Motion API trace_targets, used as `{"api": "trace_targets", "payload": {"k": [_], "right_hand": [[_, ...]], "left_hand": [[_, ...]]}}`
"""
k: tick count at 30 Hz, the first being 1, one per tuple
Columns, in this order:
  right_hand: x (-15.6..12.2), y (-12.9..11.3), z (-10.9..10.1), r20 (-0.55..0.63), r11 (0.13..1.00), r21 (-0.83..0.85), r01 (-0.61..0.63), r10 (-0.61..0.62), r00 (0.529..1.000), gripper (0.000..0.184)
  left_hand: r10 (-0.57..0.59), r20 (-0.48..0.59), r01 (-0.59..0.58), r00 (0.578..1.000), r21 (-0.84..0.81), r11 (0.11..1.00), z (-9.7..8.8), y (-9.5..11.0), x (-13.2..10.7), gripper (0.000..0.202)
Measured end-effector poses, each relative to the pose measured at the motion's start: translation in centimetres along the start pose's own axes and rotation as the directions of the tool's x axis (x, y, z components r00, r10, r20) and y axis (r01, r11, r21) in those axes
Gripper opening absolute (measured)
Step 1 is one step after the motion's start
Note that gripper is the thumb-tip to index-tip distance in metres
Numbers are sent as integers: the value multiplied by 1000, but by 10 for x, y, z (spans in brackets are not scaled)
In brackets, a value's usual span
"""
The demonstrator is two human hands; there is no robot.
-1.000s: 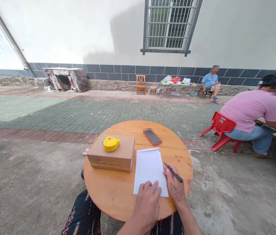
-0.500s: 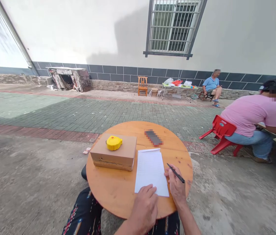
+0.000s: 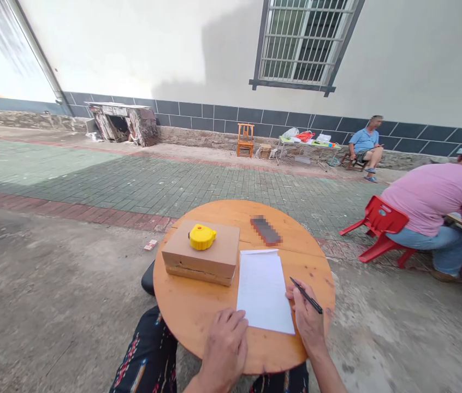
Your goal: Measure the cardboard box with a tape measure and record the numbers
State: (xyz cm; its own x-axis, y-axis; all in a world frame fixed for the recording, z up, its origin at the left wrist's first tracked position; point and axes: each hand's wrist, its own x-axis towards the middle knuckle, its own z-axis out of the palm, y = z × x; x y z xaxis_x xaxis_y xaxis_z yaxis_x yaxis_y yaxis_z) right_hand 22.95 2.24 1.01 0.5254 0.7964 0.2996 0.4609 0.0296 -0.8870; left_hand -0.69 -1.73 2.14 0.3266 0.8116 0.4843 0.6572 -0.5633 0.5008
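Observation:
A white sheet of paper point(image 3: 264, 289) lies on the round wooden table point(image 3: 198, 311) in front of me. My right hand point(image 3: 308, 314) is closed around a black pen point(image 3: 307, 296) at the paper's right edge; the pen's tip points up and left, above the table. Flat on the table, my left hand point(image 3: 226, 338) touches the paper's lower left corner with its fingertips. Left of the paper sits a brown cardboard box point(image 3: 200, 259), with a yellow tape measure point(image 3: 201, 237) resting on top.
A blurred dark phone-like thing with a red edge point(image 3: 266, 230) lies behind the paper. To the right, a person in a pink shirt point(image 3: 431, 194) sits on a red plastic chair point(image 3: 382, 224). Another person in blue point(image 3: 365, 143) sits by the far wall, near a cluttered folding table point(image 3: 308, 143).
My left hand has slid left, from the paper's lower edge to its corner. The whole view has shifted slightly. My right hand keeps its hold on the pen.

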Motion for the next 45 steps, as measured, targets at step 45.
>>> {"api": "trace_targets", "payload": {"k": [45], "right_hand": [[-11,10,-6,290,677,-553,485,-390,874,39]], "left_hand": [[-2,-64,-3,998,-75,997,4,-4,-3,27]]}}
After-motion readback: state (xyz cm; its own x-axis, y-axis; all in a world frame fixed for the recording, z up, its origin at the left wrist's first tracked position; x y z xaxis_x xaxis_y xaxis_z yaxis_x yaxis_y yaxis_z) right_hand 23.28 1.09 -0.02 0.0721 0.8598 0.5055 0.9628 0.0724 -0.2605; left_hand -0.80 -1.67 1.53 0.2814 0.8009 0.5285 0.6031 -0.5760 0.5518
